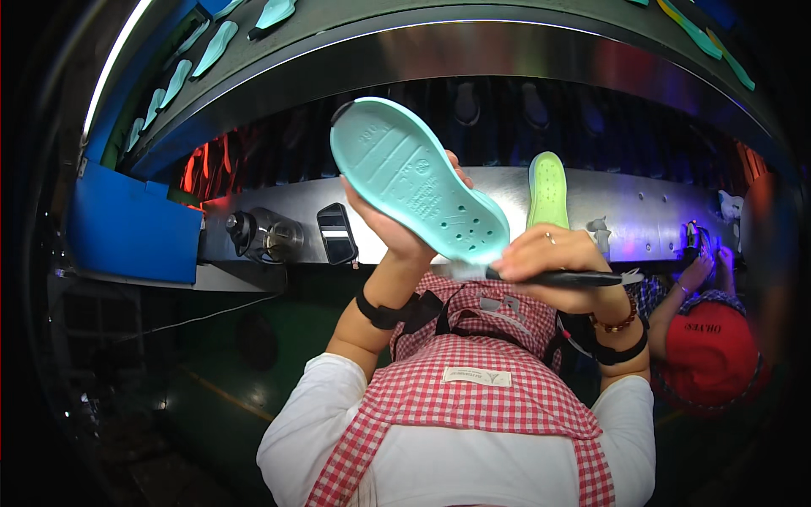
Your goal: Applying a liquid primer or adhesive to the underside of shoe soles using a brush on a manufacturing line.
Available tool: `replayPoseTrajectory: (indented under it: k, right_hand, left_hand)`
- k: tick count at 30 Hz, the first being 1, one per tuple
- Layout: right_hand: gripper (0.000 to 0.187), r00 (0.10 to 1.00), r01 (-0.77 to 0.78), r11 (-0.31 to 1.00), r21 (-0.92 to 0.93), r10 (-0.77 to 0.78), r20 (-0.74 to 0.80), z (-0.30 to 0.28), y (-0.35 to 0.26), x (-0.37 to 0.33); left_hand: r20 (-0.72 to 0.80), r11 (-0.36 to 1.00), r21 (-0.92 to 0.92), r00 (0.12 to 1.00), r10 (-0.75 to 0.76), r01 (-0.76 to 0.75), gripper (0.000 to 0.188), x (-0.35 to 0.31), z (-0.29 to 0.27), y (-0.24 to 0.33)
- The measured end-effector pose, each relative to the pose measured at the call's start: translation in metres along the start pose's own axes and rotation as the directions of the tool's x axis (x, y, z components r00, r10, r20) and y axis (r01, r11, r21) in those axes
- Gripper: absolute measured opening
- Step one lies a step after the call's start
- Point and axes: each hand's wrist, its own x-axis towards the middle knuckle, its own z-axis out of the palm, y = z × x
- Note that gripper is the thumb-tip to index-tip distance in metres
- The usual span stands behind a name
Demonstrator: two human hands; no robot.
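My left hand point(386, 225) grips a turquoise shoe sole point(410, 173) from beneath, fingers showing past its far edge. The sole is tilted, its wide, dark-tipped end up and left; small holes mark its narrower end. In my right hand point(553, 260) is a brush point(574, 277) with a black handle. Its pale bristles, smeared by motion, are at the sole's lower end; whether they touch it I cannot tell. Just beyond my right hand, a lime-green sole point(548, 188) lies on the metal bench point(473, 179).
On the bench, a glass-and-metal jug point(269, 235) and a black-cased phone point(337, 234) stand left; a small grey object point(601, 232) sits right. More turquoise soles point(216, 48) ride the raised belt point(338, 15). At far right, a co-worker in a red cap point(712, 351) works with both hands.
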Motion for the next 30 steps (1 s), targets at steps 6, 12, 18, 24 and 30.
replayPoseTrajectory:
  k: [6,12,18,24,30]
  right_hand:
    - [0.02,0.978,-0.098,0.995,0.001,0.097,-0.185,-0.003,0.011,-0.005]
    - [0.021,0.957,-0.125,0.988,0.087,0.143,-0.253,-0.011,0.015,-0.01]
    - [0.023,0.977,-0.184,0.956,0.23,0.203,-0.062,-0.012,0.016,-0.015]
    - [0.017,0.852,-0.152,0.588,0.795,0.485,-0.196,0.008,0.03,-0.012]
    - [0.021,0.935,-0.335,0.917,0.216,0.352,-0.047,0.002,0.005,-0.007]
  left_hand:
    - [-0.111,0.998,0.062,0.994,-0.004,0.011,0.088,0.004,0.011,0.004]
    - [-0.055,0.99,0.134,0.998,-0.031,0.038,0.084,0.005,0.016,0.01]
    - [0.03,0.983,0.156,0.995,-0.099,0.093,0.085,0.009,0.009,0.011]
    - [-0.067,0.969,-0.092,0.97,-0.235,0.229,0.076,0.0,0.013,-0.001]
    - [0.09,0.892,-0.003,0.888,-0.45,0.452,0.054,-0.013,-0.024,-0.01]
